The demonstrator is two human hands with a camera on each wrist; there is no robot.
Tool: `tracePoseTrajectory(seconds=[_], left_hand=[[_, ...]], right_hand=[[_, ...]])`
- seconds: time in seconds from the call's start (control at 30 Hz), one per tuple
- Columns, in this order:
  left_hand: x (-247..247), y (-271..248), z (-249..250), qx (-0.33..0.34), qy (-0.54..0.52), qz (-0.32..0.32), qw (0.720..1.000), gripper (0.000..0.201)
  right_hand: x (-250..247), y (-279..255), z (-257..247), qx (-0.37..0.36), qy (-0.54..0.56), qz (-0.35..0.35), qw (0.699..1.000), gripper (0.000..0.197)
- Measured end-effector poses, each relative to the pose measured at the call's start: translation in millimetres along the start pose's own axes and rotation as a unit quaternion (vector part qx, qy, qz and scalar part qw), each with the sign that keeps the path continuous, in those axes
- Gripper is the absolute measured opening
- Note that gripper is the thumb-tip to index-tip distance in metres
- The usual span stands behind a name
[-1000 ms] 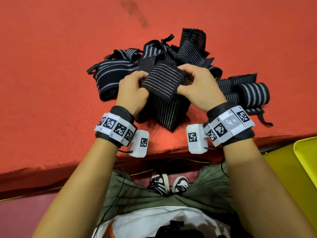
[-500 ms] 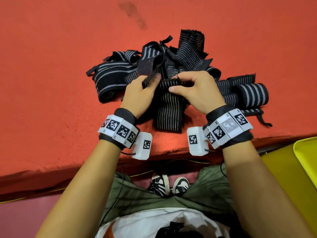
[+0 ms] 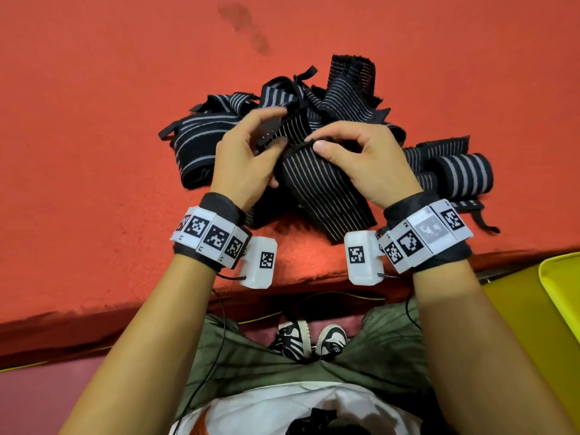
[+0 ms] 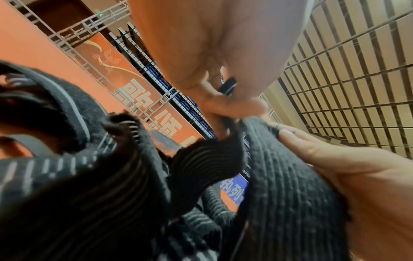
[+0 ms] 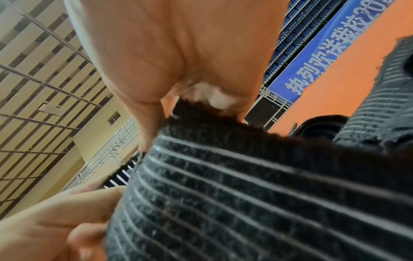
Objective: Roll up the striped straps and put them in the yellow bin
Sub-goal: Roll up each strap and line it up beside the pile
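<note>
A pile of black straps with grey stripes (image 3: pixel 201 142) lies on the red surface (image 3: pixel 94 120). Both hands hold one striped strap (image 3: pixel 326 189) above the pile, and its free end hangs toward the table's front edge. My left hand (image 3: pixel 248 155) pinches the strap's upper end between thumb and fingers. My right hand (image 3: pixel 354 152) pinches the folded top edge, thumb on the near side. In the wrist views the same strap (image 4: pixel 286 185) (image 5: pixel 245 194) fills the frame under the curled fingers. One rolled strap (image 3: pixel 461 174) lies at the right of the pile. The yellow bin (image 3: pixel 558 296) is at the lower right.
The red surface's front edge (image 3: pixel 125 309) runs just below my wrists. My legs and shoes (image 3: pixel 310 340) show under it. A dark stain (image 3: pixel 244 29) marks the far surface. Wire shelving and banners (image 4: pixel 138 98) appear behind the hands in the wrist views.
The strap has been lifted and its top edge folded over toward me. Both hands shifted slightly nearer, still pinching the same strap.
</note>
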State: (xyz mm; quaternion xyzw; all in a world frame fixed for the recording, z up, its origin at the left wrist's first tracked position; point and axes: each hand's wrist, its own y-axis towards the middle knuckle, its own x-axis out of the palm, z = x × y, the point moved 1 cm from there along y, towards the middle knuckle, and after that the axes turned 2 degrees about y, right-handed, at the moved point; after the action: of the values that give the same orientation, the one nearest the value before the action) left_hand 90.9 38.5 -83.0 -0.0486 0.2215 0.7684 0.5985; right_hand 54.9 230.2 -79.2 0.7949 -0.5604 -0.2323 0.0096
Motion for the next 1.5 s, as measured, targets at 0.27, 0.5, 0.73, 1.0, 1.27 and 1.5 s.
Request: tracePoseTrajectory(seconds=[0.27, 0.5, 0.73, 1.0, 1.27, 1.5], left_hand=[[5.4, -3.0, -3.2, -0.016, -0.047, -0.040, 0.998, 0.046], [8.6, -4.7, -6.0, -0.091, -0.044, -0.081, 0.992, 0.008], [12.5, -9.9, -0.1, -0.029, -0.038, -0.106, 0.993, 0.015], [11.4, -12.3, 4.8, -0.031, -0.056, -0.125, 0.990, 0.014], [13.4, -13.0, 8.0, -0.085, -0.089, -0.160, 0.979, 0.022], [12.6, -8.8, -8.2, 0.006, 0.058, -0.089, 0.994, 0.021]], right_hand=[[-0.4, -4.6, -0.3, 0.007, 0.039, -0.003, 0.999, 0.027], [-1.7, -3.7, -1.2, -0.014, 0.084, -0.002, 0.996, 0.028], [5.6, -4.6, 0.9, 0.018, 0.102, -0.003, 0.995, 0.027], [8.6, -5.5, -2.0, 0.024, 0.082, -0.015, 0.996, 0.028], [9.0, -7.0, 0.1, 0.037, 0.039, -0.017, 0.998, 0.034], [10.1, -7.1, 2.6, 0.036, 0.039, 0.022, 0.998, 0.030]])
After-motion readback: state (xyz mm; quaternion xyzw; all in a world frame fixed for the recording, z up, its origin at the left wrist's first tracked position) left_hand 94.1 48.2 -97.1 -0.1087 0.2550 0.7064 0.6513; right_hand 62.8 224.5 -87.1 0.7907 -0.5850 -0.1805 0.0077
